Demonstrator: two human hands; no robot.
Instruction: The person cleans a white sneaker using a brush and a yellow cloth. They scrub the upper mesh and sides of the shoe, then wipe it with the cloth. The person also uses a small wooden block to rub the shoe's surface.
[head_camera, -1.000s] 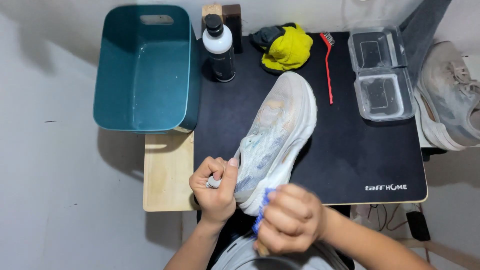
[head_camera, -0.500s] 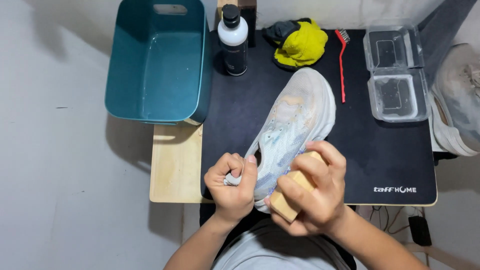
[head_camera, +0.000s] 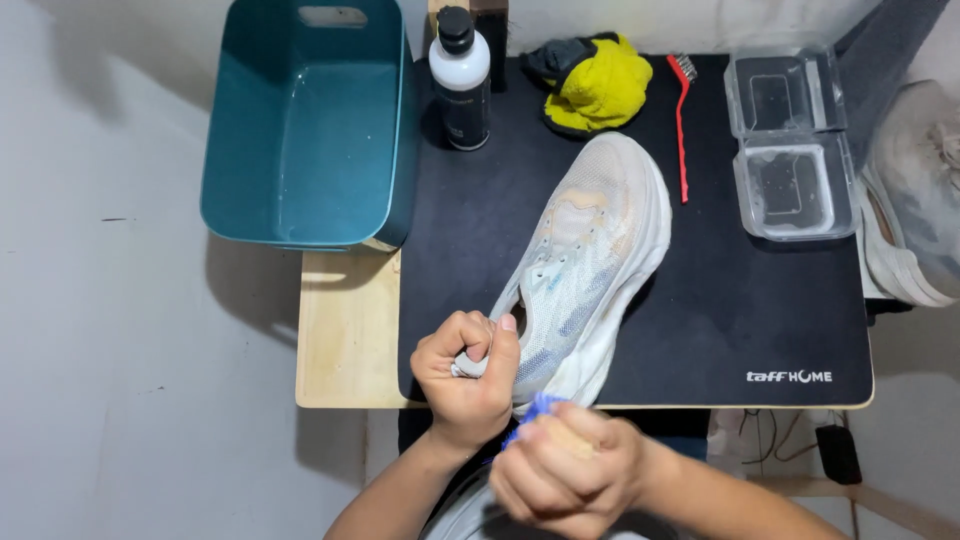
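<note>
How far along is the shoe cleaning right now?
Set out already: tub, bottle, yellow cloth, red brush and two clear boxes on the black mat. In hand: the left hand grips the heel of the shoe while the right hand holds a blue-bristled brush against it. Left: the upper shows tan stains, and a second shoe waits at the right edge.

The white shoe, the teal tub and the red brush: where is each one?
white shoe (head_camera: 590, 250): head view, on its mesh upper.
teal tub (head_camera: 300, 130): head view, on its bare inner floor.
red brush (head_camera: 681, 130): head view, on its thin handle.
</note>
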